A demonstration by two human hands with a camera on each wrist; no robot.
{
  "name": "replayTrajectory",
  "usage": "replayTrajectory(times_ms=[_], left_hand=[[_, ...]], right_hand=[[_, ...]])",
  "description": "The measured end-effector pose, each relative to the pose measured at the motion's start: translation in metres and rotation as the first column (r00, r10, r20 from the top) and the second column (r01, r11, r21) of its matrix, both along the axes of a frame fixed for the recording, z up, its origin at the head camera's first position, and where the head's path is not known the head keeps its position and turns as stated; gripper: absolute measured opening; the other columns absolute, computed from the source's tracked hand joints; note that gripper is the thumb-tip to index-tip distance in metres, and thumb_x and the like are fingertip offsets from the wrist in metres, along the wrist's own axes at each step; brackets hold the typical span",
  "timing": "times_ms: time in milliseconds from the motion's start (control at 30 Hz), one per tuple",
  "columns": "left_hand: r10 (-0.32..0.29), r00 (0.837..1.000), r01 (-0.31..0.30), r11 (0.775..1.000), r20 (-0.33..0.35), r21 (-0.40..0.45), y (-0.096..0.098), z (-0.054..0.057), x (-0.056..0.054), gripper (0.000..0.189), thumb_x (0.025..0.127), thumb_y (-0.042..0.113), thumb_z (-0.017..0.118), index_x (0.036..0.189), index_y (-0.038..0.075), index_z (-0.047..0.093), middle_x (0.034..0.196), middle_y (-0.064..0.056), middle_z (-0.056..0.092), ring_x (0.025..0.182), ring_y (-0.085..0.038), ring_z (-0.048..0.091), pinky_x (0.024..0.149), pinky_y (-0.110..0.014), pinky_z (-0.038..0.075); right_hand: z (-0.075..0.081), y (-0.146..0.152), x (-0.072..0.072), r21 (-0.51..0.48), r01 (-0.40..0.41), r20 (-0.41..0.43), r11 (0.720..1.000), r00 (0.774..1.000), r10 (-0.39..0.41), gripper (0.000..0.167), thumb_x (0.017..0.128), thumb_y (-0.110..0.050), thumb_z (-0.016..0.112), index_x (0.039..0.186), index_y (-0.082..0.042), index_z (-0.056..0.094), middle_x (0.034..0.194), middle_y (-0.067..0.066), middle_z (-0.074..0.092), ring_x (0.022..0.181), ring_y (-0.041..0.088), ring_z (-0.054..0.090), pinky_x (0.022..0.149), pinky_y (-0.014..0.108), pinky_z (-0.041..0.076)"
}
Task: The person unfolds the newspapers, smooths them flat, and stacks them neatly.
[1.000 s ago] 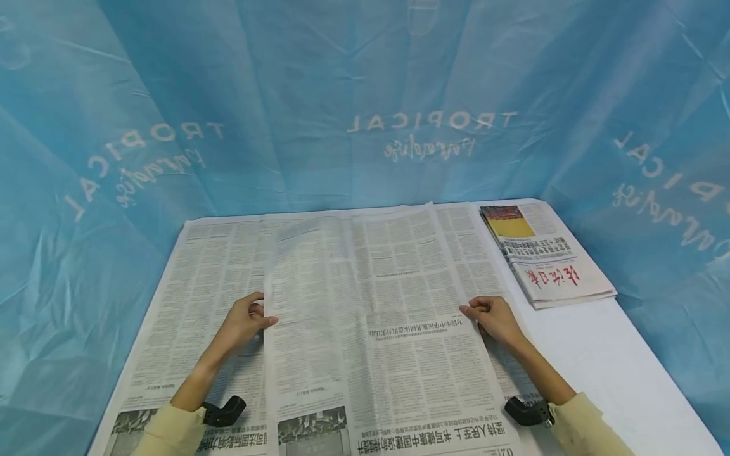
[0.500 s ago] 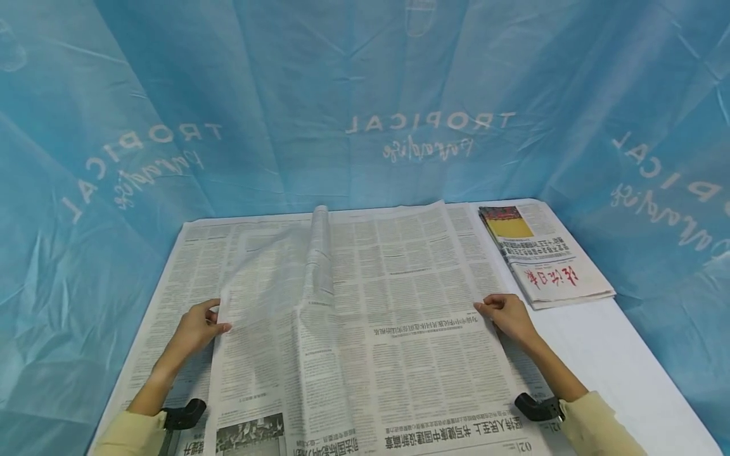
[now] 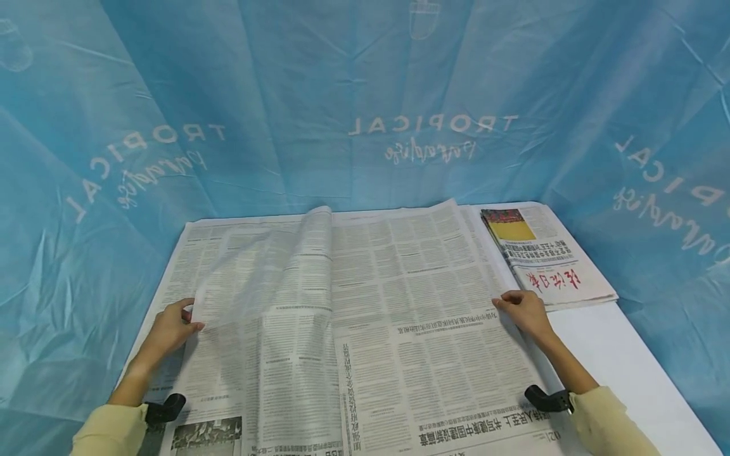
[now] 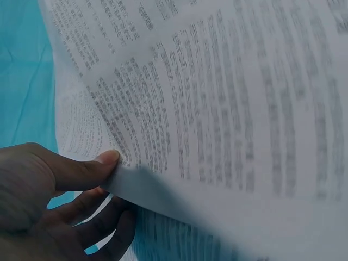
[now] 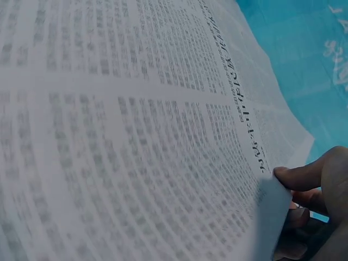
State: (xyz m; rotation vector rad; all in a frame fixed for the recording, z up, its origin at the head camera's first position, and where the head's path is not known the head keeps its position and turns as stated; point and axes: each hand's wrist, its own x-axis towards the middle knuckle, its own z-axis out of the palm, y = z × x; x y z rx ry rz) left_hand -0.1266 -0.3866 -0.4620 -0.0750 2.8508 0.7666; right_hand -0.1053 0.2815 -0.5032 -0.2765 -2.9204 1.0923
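A wide newspaper sheet is spread between my two hands over another newspaper page on the table. My left hand pinches its left edge, thumb on top and fingers beneath. At the opposite edge my right hand pinches the paper between thumb and fingers. The middle of the sheet rises in a tall soft fold left of centre. In the left wrist view the thumb presses on the printed margin. The right wrist view shows the thumb tip at the paper's edge.
A folded stack of newspapers with red characters and a yellow picture lies at the back right of the white table. Blue printed curtains hang behind the table and along both sides.
My left hand has moved well to the left with its edge of the sheet, and my right hand slightly to the right. The newspaper has opened wider, and a fold has risen in its middle.
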Motion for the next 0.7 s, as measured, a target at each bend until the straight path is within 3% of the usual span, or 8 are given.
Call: replayTrajectory(times_ms=[200,367,700], left_hand=[[-0.008,1.0,0.008,0.999,-0.017,-0.053,-0.019,0.0,0.0,0.059,0.087,0.002,0.066,0.131,-0.024,0.036,0.093,-0.036,0.057,0.081,-0.044,0.059,0.068,-0.051,0.048],[0.002,0.999,-0.004,0.999,-0.032,-0.054,-0.029,-0.001,-0.002,0.058,0.087,0.0,0.065,0.129,-0.026,0.035,0.09,-0.037,0.057,0.077,-0.043,0.06,0.065,-0.05,0.048],[0.101,0.994,-0.103,0.993,-0.036,-0.062,-0.043,0.001,-0.002,0.057,0.087,0.0,0.064,0.129,-0.024,0.034,0.096,-0.041,0.055,0.078,-0.045,0.059,0.061,-0.047,0.048]], right_hand=[[0.0,0.013,0.0,0.02,0.047,0.015,0.999,0.999,-0.047,0.03,0.091,-0.019,0.068,0.094,0.01,0.068,0.083,0.019,0.069,0.073,0.023,0.056,0.064,0.032,0.04],[0.0,0.022,0.002,0.038,0.09,-0.004,0.995,0.996,-0.09,0.03,0.09,-0.019,0.068,0.092,0.011,0.067,0.081,0.02,0.068,0.071,0.022,0.056,0.063,0.032,0.04],[0.001,0.029,-0.002,0.065,0.129,-0.046,0.99,0.991,-0.126,0.028,0.089,-0.02,0.068,0.087,0.008,0.066,0.077,0.019,0.068,0.065,0.021,0.056,0.06,0.031,0.04]])
